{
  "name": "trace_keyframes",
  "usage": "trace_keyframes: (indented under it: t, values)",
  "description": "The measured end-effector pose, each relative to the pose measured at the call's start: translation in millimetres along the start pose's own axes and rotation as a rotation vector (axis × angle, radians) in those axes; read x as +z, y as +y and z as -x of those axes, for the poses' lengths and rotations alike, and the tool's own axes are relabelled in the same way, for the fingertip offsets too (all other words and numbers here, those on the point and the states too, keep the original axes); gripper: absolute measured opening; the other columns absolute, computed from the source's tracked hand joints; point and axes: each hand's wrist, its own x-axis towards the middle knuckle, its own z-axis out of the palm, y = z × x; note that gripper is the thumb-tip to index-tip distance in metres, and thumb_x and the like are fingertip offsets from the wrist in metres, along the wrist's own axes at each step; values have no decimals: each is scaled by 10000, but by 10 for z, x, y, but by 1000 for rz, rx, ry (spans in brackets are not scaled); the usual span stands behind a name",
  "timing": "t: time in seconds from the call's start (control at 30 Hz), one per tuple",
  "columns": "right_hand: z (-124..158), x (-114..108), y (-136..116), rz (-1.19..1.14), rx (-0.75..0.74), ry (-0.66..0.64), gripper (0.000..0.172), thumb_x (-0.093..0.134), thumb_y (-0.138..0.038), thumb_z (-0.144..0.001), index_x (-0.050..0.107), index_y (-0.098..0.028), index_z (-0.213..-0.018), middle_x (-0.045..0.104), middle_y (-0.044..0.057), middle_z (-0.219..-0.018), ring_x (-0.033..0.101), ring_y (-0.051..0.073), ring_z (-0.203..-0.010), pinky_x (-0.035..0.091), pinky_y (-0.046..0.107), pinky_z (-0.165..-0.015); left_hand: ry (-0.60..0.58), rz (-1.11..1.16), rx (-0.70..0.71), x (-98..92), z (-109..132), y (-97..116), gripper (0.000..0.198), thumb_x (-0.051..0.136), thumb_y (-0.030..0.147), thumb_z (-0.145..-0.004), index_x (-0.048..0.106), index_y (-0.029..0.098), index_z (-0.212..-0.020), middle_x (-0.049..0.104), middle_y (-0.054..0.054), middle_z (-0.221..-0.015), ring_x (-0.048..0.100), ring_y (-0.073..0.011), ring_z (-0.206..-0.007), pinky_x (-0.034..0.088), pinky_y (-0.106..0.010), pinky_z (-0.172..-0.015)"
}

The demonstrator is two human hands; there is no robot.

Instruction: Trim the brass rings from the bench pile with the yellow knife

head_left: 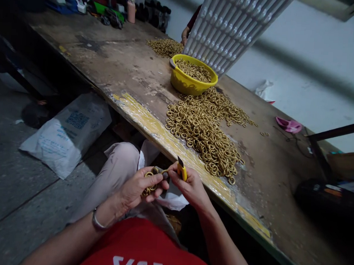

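Two bare hands are working close together over the person's lap, at the near edge of one table (110, 52). The left hand (138, 188) is clasping a small bunch of brass-coloured rings (149, 177), several in number but overlapping too much for an exact count. The right hand (193, 186) is gripping one yellow cutter (182, 171), its dark blade pointing up, while its fingertips are meeting the bunch.

Two loose heaps are lying on the table: one large heap (203, 130) just beyond the hands and one smaller heap (165, 47) farther back. One yellow basin (191, 87) is standing between them, holding many more rings; none of these masses is allowing a count. One co-worker's hand (184, 40) is resting near the smaller heap; its grip cannot be told. One plastic bag (67, 134) is lying on the floor.
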Motion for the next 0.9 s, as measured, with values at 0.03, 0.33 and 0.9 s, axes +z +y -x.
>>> trace_keyframes:
  t: [0.03,0.33,0.9]
  values:
    - [17,2,-13,41,-16,6,215,507,-335,-935,602,-183,-815,544,-4,-736,491,126,-668,390,241,-643,4,-7,-1,13,5,-1,316,753,372,-752,638,122,-907,667,-43,-758,502,-52,-483,317,-136,-349]
    - [169,30,-88,766,-28,-21,240,479,-31,-776,621,-168,-912,601,40,-839,559,154,-704,389,243,-632,141,-229,104,69,-50,-16,338,750,429,-714,608,135,-800,605,9,-634,447,-55,-444,314,-149,-340]
    - [-366,-541,360,1048,55,361,155,473,-179,-875,625,-166,-904,628,60,-875,570,175,-742,356,264,-654,12,-1507,361,-145,-425,-175,327,703,341,-734,627,174,-1005,623,-115,-1089,535,-290,-1030,424,-421,-895]
